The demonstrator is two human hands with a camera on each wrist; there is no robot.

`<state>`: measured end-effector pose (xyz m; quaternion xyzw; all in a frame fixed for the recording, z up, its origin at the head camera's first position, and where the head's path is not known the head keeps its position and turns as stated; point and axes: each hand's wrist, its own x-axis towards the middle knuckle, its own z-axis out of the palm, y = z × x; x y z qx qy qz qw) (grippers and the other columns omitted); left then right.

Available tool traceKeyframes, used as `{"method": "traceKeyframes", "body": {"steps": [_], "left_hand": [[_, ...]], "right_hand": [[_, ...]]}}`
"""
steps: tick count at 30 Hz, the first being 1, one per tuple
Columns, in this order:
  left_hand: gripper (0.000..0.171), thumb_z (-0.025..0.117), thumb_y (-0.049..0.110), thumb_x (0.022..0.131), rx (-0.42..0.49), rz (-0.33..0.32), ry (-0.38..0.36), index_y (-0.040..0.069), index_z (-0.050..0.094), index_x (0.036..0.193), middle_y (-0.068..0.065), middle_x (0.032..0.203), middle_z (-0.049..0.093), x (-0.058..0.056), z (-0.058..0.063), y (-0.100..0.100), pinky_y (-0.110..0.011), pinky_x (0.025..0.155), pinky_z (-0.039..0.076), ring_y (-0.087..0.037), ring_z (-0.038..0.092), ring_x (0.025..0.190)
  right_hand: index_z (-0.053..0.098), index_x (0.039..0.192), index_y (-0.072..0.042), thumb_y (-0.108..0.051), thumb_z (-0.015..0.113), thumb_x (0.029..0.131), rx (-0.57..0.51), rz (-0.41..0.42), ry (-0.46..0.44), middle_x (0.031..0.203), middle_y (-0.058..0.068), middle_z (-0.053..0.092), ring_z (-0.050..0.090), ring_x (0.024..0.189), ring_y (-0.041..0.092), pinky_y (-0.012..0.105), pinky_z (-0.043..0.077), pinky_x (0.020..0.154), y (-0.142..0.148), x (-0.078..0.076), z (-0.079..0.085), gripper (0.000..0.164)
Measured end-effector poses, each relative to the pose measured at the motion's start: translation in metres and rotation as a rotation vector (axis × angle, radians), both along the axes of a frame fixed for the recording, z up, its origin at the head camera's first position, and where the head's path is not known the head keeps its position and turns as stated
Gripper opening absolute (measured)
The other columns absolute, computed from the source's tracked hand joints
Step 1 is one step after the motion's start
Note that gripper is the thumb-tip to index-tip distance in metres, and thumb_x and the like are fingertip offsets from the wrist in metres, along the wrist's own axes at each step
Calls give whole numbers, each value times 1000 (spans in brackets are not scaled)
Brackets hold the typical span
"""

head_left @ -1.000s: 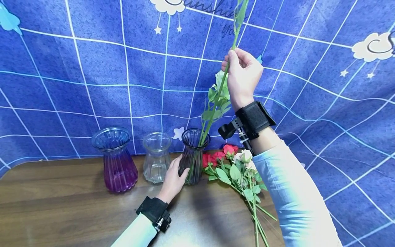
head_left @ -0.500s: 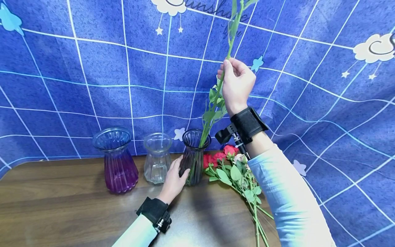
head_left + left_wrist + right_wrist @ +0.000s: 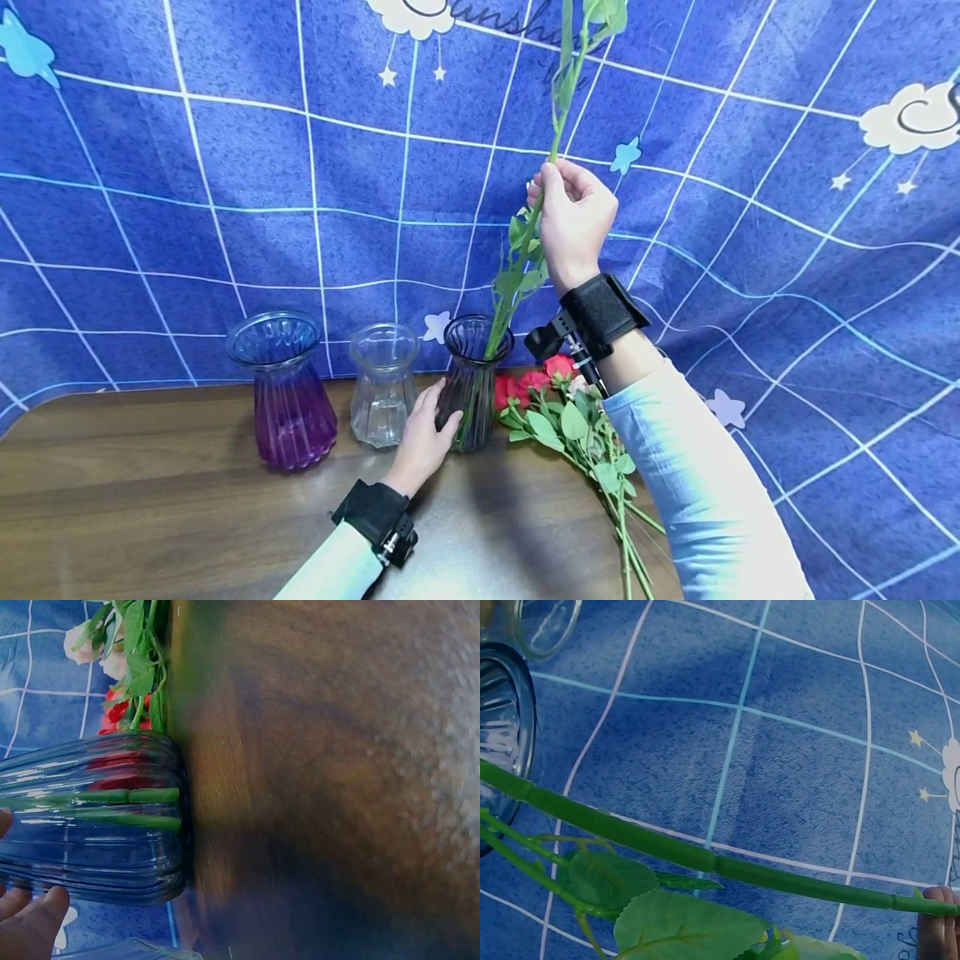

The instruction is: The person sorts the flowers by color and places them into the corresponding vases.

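My left hand [image 3: 423, 442] grips the dark ribbed glass vase [image 3: 474, 404] from its left side, thumb in front. Up high, my right hand [image 3: 576, 212] pinches a long green flower stem [image 3: 557, 137] between thumb and fingers. That stem slants down into the vase's mouth; its bloom lies above the head view. Beside it, a second leafy stem [image 3: 517, 279] with a pale flower, mostly hidden behind my hand, leans in the same vase. Through the glass in the left wrist view, two green stem ends [image 3: 154, 795] reach close to the vase's base.
A clear glass vase [image 3: 382, 400] stands just left of my left hand. Farther left is a blue-purple glass vase [image 3: 292, 408]. Red roses [image 3: 534, 381] and pale roses lie with leafy stems on the wooden table [image 3: 165, 492]. A blue grid cloth [image 3: 247, 208] hangs behind.
My right hand has come down and slightly left, and the held stem has sunk deeper into the dark vase. The left hand has stayed on the vase.
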<state>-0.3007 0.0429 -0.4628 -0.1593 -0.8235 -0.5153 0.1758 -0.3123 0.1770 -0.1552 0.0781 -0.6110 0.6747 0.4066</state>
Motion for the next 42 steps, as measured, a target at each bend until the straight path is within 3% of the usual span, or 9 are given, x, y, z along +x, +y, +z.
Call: {"method": "traceKeyframes", "body": {"steps": [6, 12, 19, 26, 34, 42], "left_hand": [[55, 63, 15, 89, -2, -4, 7, 1, 41, 138, -20, 136, 47, 0, 3, 0, -41, 98, 48, -33, 52, 120], [55, 63, 14, 89, -2, -1, 19, 1, 41, 138, -21, 134, 47, -2, 4, -1, -43, 97, 49, -35, 53, 118], [55, 62, 14, 89, 5, 2, -7, 2, 41, 138, -20, 135, 47, -3, 2, -2, -43, 99, 47, -36, 53, 118], [56, 63, 14, 89, 8, 3, -8, 2, 40, 138, -21, 136, 46, -1, 3, -2, -45, 98, 48, -37, 53, 117], [55, 63, 15, 89, 5, 6, 2, 1, 41, 138, -21, 135, 47, -1, 1, -2, -44, 97, 48, -37, 54, 116], [55, 62, 15, 90, 10, -11, -21, 2, 40, 139, -20, 137, 45, -1, 0, 0, -43, 98, 48, -36, 53, 118]], "right_hand": [[65, 97, 10, -2, 59, 88, 23, 2, 0, 72, 9, 66, 62, 57, 6, 20, 57, 60, 3, 2, -3, 16], [65, 97, 12, -3, 59, 88, 75, -29, -18, 68, 0, 64, 61, 56, 4, 17, 54, 58, 9, 4, -7, 18], [68, 94, 9, -7, 61, 87, 189, -103, -72, 75, 9, 67, 57, 53, 1, 16, 52, 55, 14, 6, -17, 18], [69, 92, 8, -9, 62, 87, 235, -118, -105, 64, -1, 62, 55, 50, 2, 16, 50, 52, 21, 11, -28, 18], [69, 94, 7, -9, 62, 87, 277, -110, -149, 84, 25, 69, 60, 53, 2, 26, 56, 58, 24, 18, -39, 19], [68, 95, 9, -9, 62, 88, 263, -84, -168, 89, 27, 68, 62, 59, 2, 23, 57, 62, 28, 25, -51, 20]]}}
